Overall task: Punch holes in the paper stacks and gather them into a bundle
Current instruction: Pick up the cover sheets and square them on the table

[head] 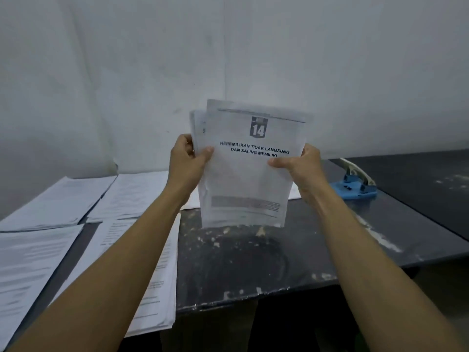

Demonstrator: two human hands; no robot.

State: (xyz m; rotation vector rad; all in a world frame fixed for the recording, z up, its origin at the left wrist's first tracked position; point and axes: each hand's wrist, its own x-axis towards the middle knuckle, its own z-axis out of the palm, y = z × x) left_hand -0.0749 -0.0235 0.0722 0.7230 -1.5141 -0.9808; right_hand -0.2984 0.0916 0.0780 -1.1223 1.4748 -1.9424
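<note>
Pale grey wall (152, 59) fills the upper half of the view, and below it a dark, scuffed table (241, 262) runs from the left edge to the right. Both arms reach forward to the middle of the scene, where a paper stack (246, 179) is held upright just above the table, its lower edge hanging close over the worn surface; whether it touches cannot be told. The front sheet shows a dark badge with the number 14 and a bold printed heading beneath it, and at the top the sheets behind are fanned out unevenly toward 10 o'clock. The left hand (187, 158) holds the stack's left edge, its grip pinching the sheets with the thumb on the front and the fingers curled behind. The right hand (302, 166) holds the right edge the same way, thumb pressed across the front page, fingers hidden behind the paper. At 9 o'clock from the held stack, several other paper piles (83, 207) lie flat on the table, side by side and partly overlapping, one reaching the near table edge at 7 o'clock. At 3 o'clock, well apart from the hands, a blue hole punch (355, 184) with a pale lever sits on the table.
</note>
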